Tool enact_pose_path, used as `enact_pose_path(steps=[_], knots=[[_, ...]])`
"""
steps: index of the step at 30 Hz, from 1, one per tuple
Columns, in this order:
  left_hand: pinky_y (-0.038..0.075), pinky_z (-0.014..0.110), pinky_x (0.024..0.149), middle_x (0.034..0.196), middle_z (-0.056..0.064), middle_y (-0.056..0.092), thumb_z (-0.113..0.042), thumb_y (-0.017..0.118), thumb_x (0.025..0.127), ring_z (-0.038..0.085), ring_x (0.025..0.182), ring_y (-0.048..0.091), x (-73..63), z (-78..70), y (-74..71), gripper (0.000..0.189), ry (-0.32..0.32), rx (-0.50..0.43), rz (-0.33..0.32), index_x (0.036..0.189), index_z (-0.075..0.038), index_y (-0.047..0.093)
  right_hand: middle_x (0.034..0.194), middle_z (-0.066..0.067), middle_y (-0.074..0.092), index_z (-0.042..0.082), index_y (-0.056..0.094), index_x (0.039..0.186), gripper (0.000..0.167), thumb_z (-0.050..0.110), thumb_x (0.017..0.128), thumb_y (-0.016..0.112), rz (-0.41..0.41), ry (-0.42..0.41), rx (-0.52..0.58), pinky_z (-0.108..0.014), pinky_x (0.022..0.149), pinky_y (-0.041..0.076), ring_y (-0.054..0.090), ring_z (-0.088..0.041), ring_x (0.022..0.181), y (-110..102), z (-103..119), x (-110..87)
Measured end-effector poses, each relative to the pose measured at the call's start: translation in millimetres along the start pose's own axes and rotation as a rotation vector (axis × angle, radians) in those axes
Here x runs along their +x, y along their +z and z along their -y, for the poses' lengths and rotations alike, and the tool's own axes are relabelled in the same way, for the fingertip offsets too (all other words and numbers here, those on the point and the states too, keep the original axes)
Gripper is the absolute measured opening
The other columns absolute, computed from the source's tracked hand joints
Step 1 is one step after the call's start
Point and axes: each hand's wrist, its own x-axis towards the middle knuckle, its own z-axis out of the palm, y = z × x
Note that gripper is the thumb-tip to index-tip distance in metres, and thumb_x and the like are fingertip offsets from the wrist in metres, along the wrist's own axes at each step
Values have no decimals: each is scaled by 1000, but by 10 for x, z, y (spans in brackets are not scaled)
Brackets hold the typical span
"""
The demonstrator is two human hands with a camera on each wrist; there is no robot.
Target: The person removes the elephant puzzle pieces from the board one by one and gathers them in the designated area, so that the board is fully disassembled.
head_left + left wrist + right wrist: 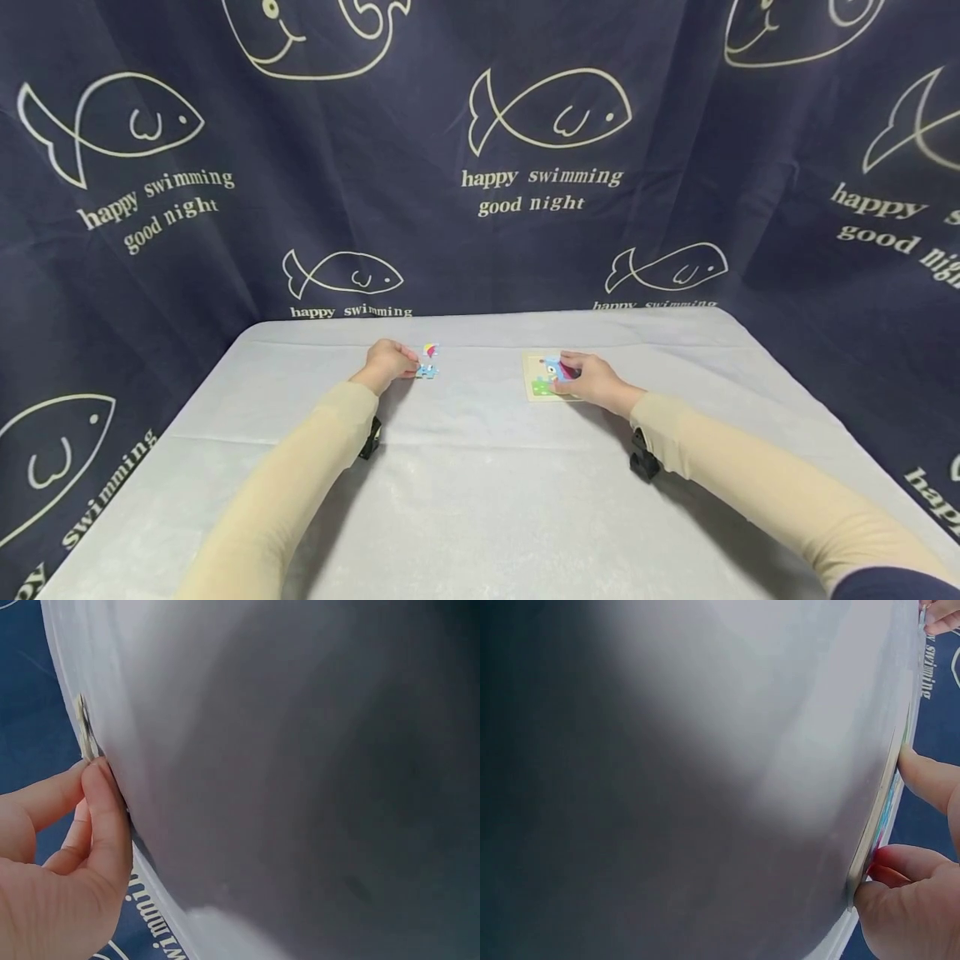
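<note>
Curtain (450,237), dark blue and pale-printed, hangs behind the light-coloured table (495,492) over which my sleeved arms (281,483) reach. My right hand (600,383) is on the puzzle board (529,375), thumb and fingers apart around a magenta patch (567,369); whether they pinch it or merely rest there, I cannot tell. My left hand (388,362) pinches a blue puzzle piece (427,372), which sticks out from my fingertips on the side facing the board. The relation that counts, I judge, is sideways: the board lies to the right of the piece, roughly level with it, well apart, and my left hand is much the nearer to the piece. Its long axis is too small to read. Just beyond it lies a yellow-and-pink piece (430,351). The left wrist view shows my pinch and a thin edge that the head view lacks; only the head view shows the printed faces plainly.
</note>
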Motion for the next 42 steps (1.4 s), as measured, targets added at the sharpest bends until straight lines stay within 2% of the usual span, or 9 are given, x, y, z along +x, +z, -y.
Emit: enact_pose_path(steps=[9,14,18,19,23,26,29,34,42], knots=[[62,21,66,72,3,65,6,76,86,4,57,65,-27,15,-38,5,0,78,-34,89,5,72,164,-22,36,-5,44,151,72,20,92,77,2,-1,-1,-61,127,23,26,-50,153,2,27,-3],[63,21,70,80,7,69,8,75,86,3,58,66,-30,26,-56,4,-14,28,-27,88,5,72,165,-22,35,-3,44,152,73,21,92,77,7,13,19,-61,128,22,26,-49,153,6,20,4],[63,23,74,86,11,75,5,75,87,5,64,69,-26,3,-73,6,-20,49,-19,94,4,75,166,-21,34,-1,43,154,73,22,93,77,13,28,33,-61,128,21,25,-48,154,-3,-5,14],[61,23,72,84,11,76,4,75,87,7,63,70,-32,-13,-80,5,-8,61,-18,91,3,76,166,-21,34,-1,43,154,74,22,93,77,15,30,36,-61,128,20,25,-48,154,-7,-13,18],[61,29,81,93,13,78,1,75,89,15,77,75,-45,-78,-88,5,33,57,4,93,1,77,166,-22,33,-1,42,154,75,22,93,77,21,27,39,-61,128,20,25,-48,154,-16,-35,28],[60,33,94,109,17,77,-2,74,91,12,81,73,-47,-117,-70,13,55,14,26,103,3,76,166,-22,33,-2,41,155,75,20,92,77,30,24,39,-61,128,21,26,-48,154,-20,-44,33],[58,33,97,117,17,75,-5,74,92,6,77,67,-79,-157,-43,18,88,-6,30,109,3,75,166,-23,33,-3,41,154,76,18,92,77,38,15,38,-61,127,22,27,-49,153,-28,-52,32],[59,35,99,118,19,75,-5,73,94,6,78,68,-161,-212,1,23,133,-26,82,114,6,73,166,-23,33,-3,41,154,75,15,92,77,46,12,61,-59,128,21,25,-47,154,-41,-50,23],[58,36,99,118,17,75,-8,73,94,15,90,70,-290,-315,137,23,168,-3,136,115,2,74,162,-23,39,-3,46,151,74,18,89,82,23,0,-9,-57,128,24,29,-47,153,-72,-35,12]])
